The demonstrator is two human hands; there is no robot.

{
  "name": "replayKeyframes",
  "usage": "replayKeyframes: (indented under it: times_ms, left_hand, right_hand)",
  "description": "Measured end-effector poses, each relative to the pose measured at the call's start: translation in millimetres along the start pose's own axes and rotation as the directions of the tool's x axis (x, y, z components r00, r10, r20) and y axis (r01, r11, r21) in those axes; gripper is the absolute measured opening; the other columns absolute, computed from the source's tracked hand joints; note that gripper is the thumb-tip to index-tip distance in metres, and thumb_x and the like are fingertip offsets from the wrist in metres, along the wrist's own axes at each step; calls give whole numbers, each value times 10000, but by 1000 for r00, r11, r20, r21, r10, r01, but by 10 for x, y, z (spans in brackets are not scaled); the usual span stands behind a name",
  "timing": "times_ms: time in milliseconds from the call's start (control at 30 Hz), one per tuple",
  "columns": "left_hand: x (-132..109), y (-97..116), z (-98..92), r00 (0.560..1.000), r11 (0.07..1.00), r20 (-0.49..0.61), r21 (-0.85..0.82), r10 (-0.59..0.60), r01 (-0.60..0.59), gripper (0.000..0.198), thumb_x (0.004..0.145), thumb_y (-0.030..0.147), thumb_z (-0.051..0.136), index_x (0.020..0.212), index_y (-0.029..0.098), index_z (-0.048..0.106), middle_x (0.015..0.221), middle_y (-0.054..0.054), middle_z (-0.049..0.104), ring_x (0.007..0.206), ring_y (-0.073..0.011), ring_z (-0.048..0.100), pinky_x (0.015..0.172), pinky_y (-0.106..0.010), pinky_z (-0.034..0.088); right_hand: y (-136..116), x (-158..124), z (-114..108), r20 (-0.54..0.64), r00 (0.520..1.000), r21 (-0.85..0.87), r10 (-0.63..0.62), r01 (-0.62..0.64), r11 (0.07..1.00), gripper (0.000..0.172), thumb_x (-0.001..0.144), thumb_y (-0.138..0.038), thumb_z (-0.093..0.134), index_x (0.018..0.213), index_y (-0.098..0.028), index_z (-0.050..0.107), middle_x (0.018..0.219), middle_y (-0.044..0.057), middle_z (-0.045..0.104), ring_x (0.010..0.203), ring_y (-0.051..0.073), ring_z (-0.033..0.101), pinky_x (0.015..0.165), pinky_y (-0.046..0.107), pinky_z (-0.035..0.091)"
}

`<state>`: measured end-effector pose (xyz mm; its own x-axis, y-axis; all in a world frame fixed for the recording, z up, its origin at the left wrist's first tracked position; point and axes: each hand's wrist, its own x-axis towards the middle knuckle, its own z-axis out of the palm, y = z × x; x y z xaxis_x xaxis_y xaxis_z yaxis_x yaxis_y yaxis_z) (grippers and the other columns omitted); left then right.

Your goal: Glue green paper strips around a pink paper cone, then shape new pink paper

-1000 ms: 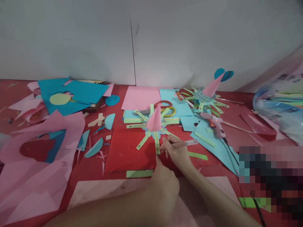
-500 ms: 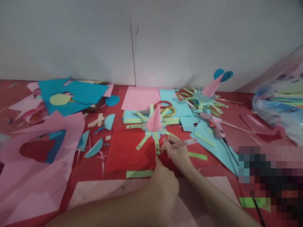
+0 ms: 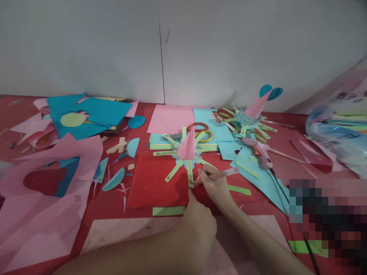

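Observation:
A pink paper cone (image 3: 186, 145) stands on a light blue flower-shaped base with green paper strips radiating from it, on a red sheet (image 3: 155, 181). My right hand (image 3: 213, 183) is closed on a pen (image 3: 226, 173), its tip on the green strip (image 3: 189, 173) that points toward me. My left hand (image 3: 197, 229) lies closed just below, its fingertips pressing the near end of that strip.
A second pink cone with blue circles (image 3: 258, 105) stands at the back right. A glue gun (image 3: 259, 151) lies on light blue paper, scissors with red and yellow handles (image 3: 200, 130) behind the cone. Pink and blue paper scraps (image 3: 57, 160) cover the left; a plastic bag (image 3: 338, 133) sits right.
The pen tip has shifted slightly along the green strip; otherwise both hands stay in place.

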<state>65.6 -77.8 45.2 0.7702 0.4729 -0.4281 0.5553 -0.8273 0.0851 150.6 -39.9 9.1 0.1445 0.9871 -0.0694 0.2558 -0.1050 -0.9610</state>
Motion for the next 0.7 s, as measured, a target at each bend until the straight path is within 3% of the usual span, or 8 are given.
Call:
replayKeyframes:
  times_ms: [133,300,500,567,667,700]
  left_hand:
    - [12,-7,74,993,1000,116,20,3,-5,93,593,222,705,668,169,718,581,-92,677,574,-231,593,754,-482,418]
    - [5,16,11,997,997,65,65,-38,34,111,579,178,712,689,162,722,600,-106,683,594,-244,595,729,-454,419]
    - [-58,33,-47,995,997,98,73,-6,-1,189,622,163,666,793,96,710,731,-157,696,679,-279,614,776,-496,407]
    - [-101,-31,-127,999,999,43,40,8,-10,169,631,138,645,785,90,698,724,-147,692,665,-264,618,760,-464,420]
    - [-225,-254,-424,999,1000,-53,-23,2,-3,59,628,96,618,659,133,653,602,-76,652,581,-211,596,645,-354,436]
    - [-282,-359,-556,1000,999,-6,-42,-11,11,39,611,103,636,622,140,629,564,-50,627,562,-195,584,589,-308,423]
  right_hand:
    - [1,-1,-9,-3,1000,-3,-18,18,1000,300,770,-312,505,527,-219,356,436,-53,472,524,160,620,495,231,442]
    - [-31,2,-29,-39,999,91,26,-22,996,298,769,-328,515,526,-212,387,442,-41,518,405,124,541,441,230,423]
    - [-65,-43,-75,-148,986,164,-78,103,981,346,806,-365,519,516,-217,401,365,-71,395,412,127,518,481,245,429]
    - [-73,-55,-123,-189,976,133,-111,138,982,353,816,-366,512,516,-217,404,376,-72,395,409,121,504,509,254,435]
    - [-67,-37,-213,-267,956,110,-119,153,982,351,815,-376,517,524,-216,404,395,-64,414,412,120,493,484,252,409]
    - [-58,-21,-240,-299,948,118,-114,155,981,357,812,-381,521,522,-217,395,397,-62,417,409,119,485,464,249,393]
